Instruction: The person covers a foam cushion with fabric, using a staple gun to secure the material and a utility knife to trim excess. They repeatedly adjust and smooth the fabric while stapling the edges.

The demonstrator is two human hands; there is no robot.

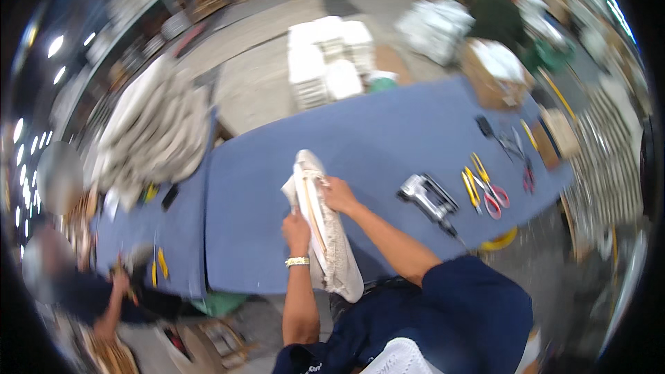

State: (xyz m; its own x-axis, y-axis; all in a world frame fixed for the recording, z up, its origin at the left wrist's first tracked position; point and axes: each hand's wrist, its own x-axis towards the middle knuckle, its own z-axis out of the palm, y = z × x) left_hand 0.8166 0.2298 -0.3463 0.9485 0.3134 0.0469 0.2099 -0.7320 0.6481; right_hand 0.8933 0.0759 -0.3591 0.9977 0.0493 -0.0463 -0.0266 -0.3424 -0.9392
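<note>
A beige upholstered seat pad (340, 257) stands tilted on its edge at the front of the blue-covered table (270, 145), its near end close to my body. Pale wood shows along its open underside, with fabric edges folded round it. On the pad's left edge, my left hand (296, 232) is closed on the fabric. Farther up, my right hand (338, 196) grips the other edge, its fingertips partly hidden in the fabric. To the right lies a silver and black staple gun (428, 197), apart from both hands.
Right of the staple gun lie yellow-handled pliers (471, 190) and red-handled scissors (493, 201). A cardboard box (493, 73) sits at the far right corner. Stacked beige pads (149, 131) rise at the left, where a co-worker's hand (120, 282) holds a tool. White stacks (308, 62) stand beyond the table.
</note>
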